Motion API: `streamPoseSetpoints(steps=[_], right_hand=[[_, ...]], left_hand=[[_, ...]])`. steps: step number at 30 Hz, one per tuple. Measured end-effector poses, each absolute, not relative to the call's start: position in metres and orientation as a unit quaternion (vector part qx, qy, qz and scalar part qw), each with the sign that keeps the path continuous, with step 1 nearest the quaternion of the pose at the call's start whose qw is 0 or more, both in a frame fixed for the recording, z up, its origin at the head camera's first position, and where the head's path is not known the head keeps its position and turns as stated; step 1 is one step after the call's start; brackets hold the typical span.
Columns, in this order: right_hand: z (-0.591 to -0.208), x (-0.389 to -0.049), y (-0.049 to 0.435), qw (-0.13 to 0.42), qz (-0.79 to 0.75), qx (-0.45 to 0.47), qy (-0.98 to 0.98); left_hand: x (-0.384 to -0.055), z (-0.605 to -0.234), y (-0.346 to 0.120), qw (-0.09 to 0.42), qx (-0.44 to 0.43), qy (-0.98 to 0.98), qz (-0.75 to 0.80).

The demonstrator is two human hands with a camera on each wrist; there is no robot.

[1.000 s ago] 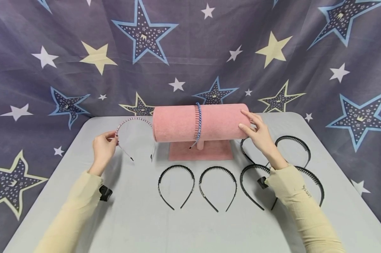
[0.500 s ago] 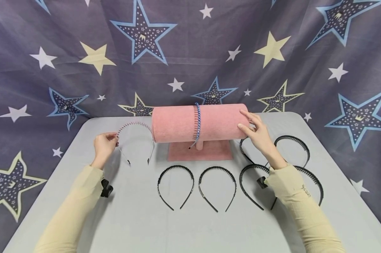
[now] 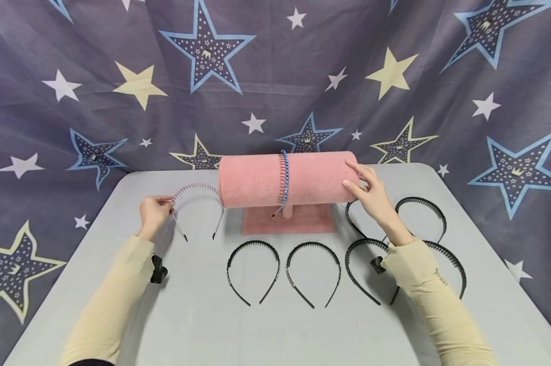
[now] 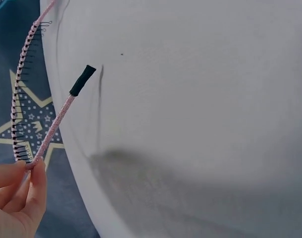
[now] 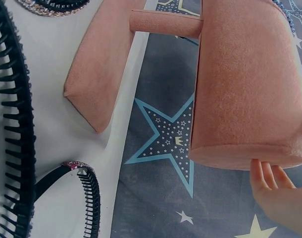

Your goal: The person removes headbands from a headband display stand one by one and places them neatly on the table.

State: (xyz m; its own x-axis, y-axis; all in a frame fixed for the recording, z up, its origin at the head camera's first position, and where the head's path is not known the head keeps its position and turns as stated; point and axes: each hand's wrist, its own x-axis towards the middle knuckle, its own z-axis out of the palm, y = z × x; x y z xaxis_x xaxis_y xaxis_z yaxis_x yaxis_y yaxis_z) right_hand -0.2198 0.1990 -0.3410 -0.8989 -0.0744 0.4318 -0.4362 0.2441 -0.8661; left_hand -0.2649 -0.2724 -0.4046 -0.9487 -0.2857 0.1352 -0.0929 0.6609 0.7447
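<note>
In the head view, my left hand (image 3: 153, 213) pinches one side of a pink beaded headband (image 3: 197, 185), left of the pink roll stand (image 3: 252, 178). The headband stands arched with its two ends pointing down. From the left wrist, its comb teeth and a dark-capped end (image 4: 83, 79) show above my fingertips (image 4: 34, 166). My right hand (image 3: 377, 199) rests on the right end of the roll, finger and thumb extended on its surface. More fingertips (image 5: 267, 171) touch the roll's end face. A blue headband (image 3: 285, 178) sits around the roll's middle.
Several black toothed headbands lie on the grey table (image 3: 202, 315): two in front of the stand, including one headband (image 3: 253, 272), and more under and beside the right forearm, including one headband (image 3: 422, 201). A starry curtain (image 3: 257, 76) hangs behind.
My left hand has turned slightly, and the pink headband has swung: its arch is lower and its teeth now show. My right hand keeps its place on the roll.
</note>
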Motion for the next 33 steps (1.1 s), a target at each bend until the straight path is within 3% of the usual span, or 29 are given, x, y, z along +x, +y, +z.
streamPoseSetpoints(steps=[9, 33], right_hand=[[-0.359, -0.234, 0.208, 0.150, 0.591, 0.165, -0.775], [-0.359, -0.234, 0.210, 0.146, 0.588, 0.165, -0.778]], left_hand=[[-0.268, -0.415, -0.277, 0.114, 0.118, -0.892, -0.421], [-0.274, -0.431, -0.282, 0.068, 0.129, -0.881, -0.451]])
